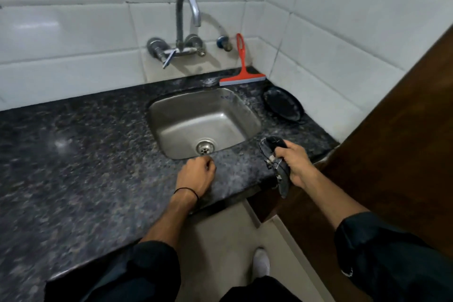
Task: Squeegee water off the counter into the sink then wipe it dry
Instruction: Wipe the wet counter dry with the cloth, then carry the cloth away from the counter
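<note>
A red squeegee [242, 68] leans against the tiled wall behind the steel sink [176, 115], its blade resting on the dark speckled counter [85, 154]. My right hand [295, 162] grips a dark crumpled cloth [277, 159] over the counter's front right corner, with part of the cloth hanging past the edge. My left hand [196, 175] rests on the counter just in front of the sink, fingers curled shut with nothing in them. Pale wet streaks show on the counter around the sink's back and right sides.
A chrome tap [187, 22] arches over the sink from the wall. A black round plate [283, 106] lies on the counter right of the sink. A brown wooden panel [392, 154] closes off the right side. White tiles back the counter.
</note>
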